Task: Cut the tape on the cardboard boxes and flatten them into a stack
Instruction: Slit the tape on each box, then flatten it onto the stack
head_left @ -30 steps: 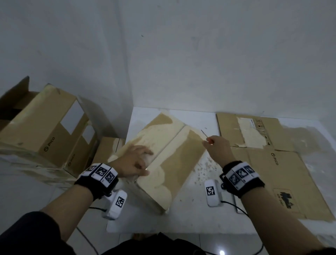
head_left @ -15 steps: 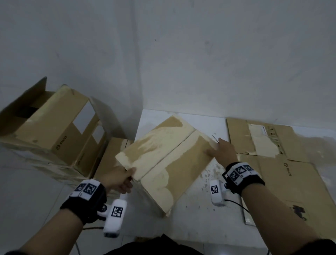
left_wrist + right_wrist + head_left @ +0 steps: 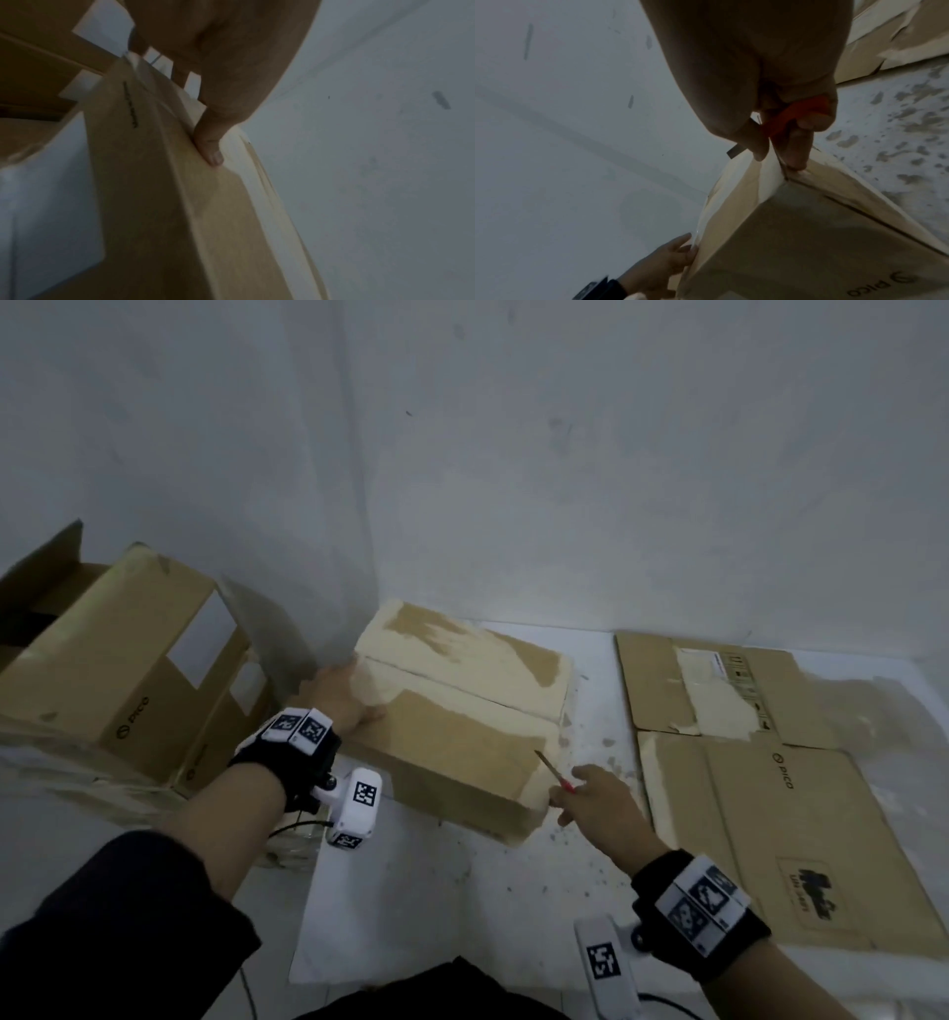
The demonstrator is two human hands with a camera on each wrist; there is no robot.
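Note:
A taped cardboard box [image 3: 462, 711] lies on the white table [image 3: 436, 891], its top seam running left to right. My left hand [image 3: 343, 698] grips the box's left end, thumb [image 3: 208, 149] on the top face of the box [image 3: 167, 203]. At the near right corner, my right hand [image 3: 585, 788] holds a red-handled cutter [image 3: 547, 765] with its blade pointing up and left over that corner. In the right wrist view the cutter [image 3: 795, 113] sits in my curled fingers just above the box [image 3: 795, 233] corner, and my left hand [image 3: 664, 261] shows at the far end.
Flattened cardboard sheets [image 3: 760, 788] lie on the right part of the table. Open cardboard boxes [image 3: 118, 670] stand on the floor to the left. The wall runs close behind. Scraps of torn paper dot the table beside the box.
The box has turned on the table. My left hand went from its top face to its left end. My right hand came back from the far corner to the near right corner.

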